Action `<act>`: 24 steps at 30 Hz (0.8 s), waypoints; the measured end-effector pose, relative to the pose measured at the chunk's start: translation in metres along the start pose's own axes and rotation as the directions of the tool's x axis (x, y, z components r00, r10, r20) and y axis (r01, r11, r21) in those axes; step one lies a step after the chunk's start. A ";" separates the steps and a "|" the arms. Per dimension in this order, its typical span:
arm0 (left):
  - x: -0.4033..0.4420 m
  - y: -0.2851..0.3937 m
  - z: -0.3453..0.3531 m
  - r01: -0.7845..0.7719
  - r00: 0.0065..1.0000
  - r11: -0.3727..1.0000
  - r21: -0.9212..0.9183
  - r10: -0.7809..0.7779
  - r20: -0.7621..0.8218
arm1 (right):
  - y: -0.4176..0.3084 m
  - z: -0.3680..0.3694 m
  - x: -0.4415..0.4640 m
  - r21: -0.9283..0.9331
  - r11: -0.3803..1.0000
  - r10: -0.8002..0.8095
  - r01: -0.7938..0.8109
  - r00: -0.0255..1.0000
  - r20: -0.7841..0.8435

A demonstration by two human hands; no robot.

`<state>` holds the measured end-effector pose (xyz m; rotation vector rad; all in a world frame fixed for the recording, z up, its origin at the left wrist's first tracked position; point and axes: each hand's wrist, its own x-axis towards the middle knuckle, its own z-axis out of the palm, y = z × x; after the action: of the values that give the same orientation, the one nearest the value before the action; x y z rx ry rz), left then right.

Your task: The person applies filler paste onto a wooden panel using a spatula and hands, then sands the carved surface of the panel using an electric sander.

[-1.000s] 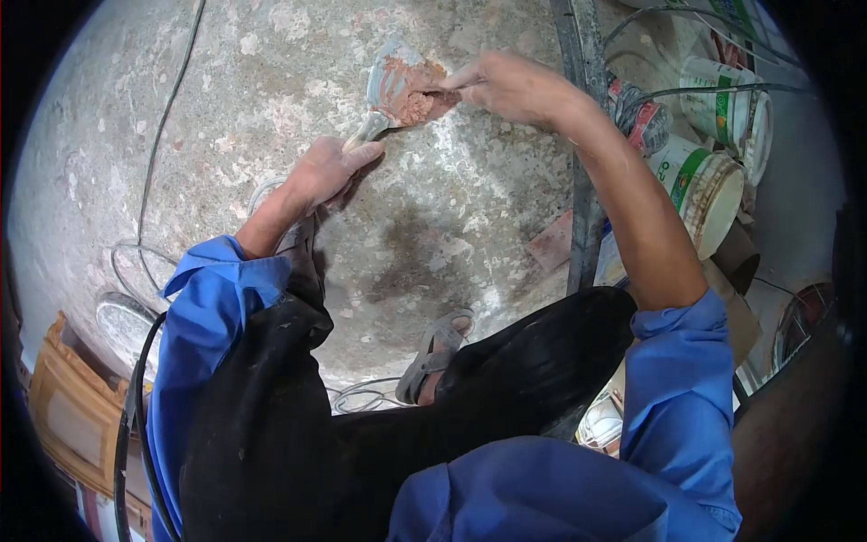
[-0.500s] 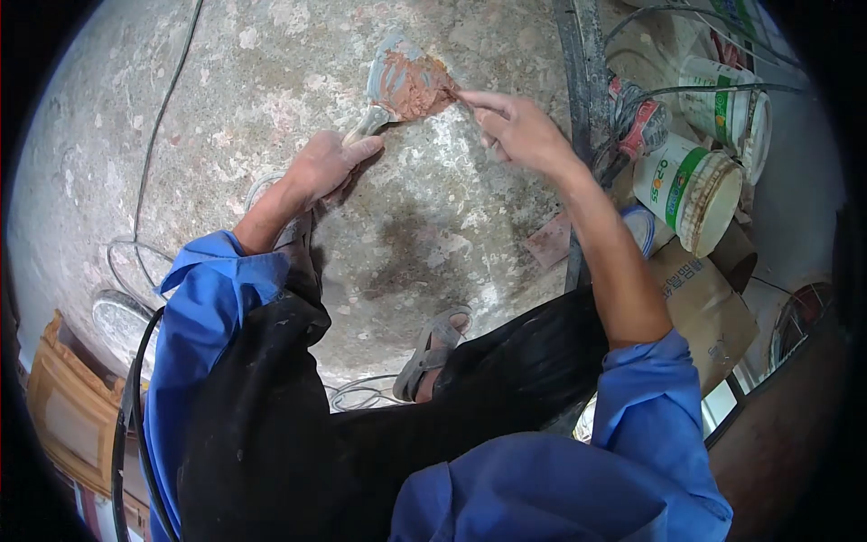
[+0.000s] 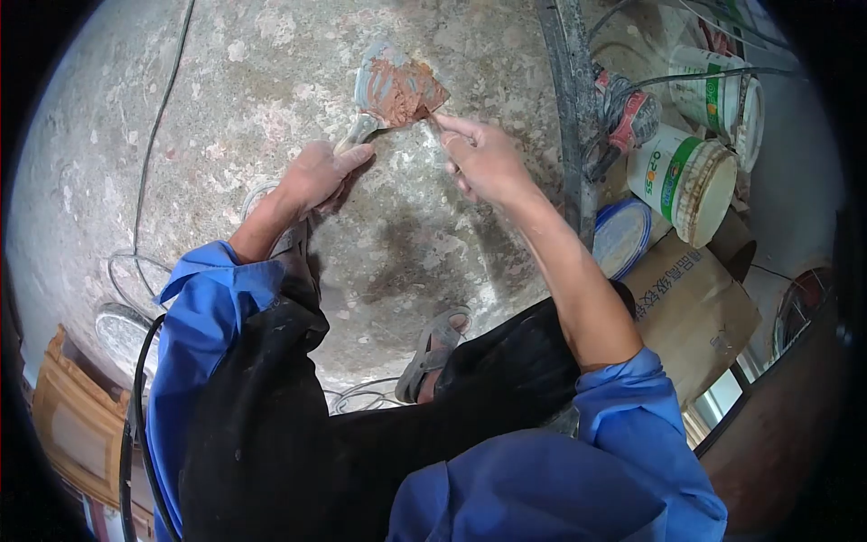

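Observation:
My left hand (image 3: 316,176) is closed round the handle of a wide putty knife (image 3: 359,132), whose blade points away from me above the mottled floor. Reddish-brown paste (image 3: 402,95) is spread in a lump over much of that blade, with pale grey smears at its left side. Pinched in the fingers of my right hand (image 3: 486,163) is a thin, narrow tool (image 3: 431,116); its tip meets the lower right edge of the paste. My fingers hide most of this tool, so its kind does not show.
White buckets with green bands (image 3: 682,181) lie at the right, beside a cardboard box (image 3: 691,303) and a blue-rimmed lid (image 3: 623,237). A dark metal rail (image 3: 571,117) runs along that side. A cable (image 3: 163,117) crosses the floor at left, near a wooden frame (image 3: 77,420).
My right hand and its thin tool have shifted left and slightly toward me along the paste edge. The putty knife has moved slightly left. More of the blue-rimmed lid shows beside my forearm.

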<state>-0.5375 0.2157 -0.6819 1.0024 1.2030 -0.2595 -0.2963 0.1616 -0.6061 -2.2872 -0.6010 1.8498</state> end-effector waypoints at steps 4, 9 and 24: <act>-0.004 0.006 0.004 0.029 0.999 0.999 -0.026 -0.029 0.014 | 0.002 0.006 -0.005 0.093 0.996 0.006 -0.008 1.000 0.023; -0.019 0.012 0.010 0.176 0.969 0.881 -0.439 -0.077 0.234 | 0.010 0.012 -0.014 0.215 0.967 -0.130 0.135 0.991 -0.039; -0.285 0.155 -0.035 0.054 0.813 0.481 -0.875 0.488 0.318 | -0.052 0.041 -0.185 -0.562 0.646 -0.734 0.517 0.624 -0.270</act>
<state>-0.5703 0.2383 -0.3579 0.1255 0.4959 0.2840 -0.3771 0.1314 -0.4301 -2.1649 -1.6142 0.8033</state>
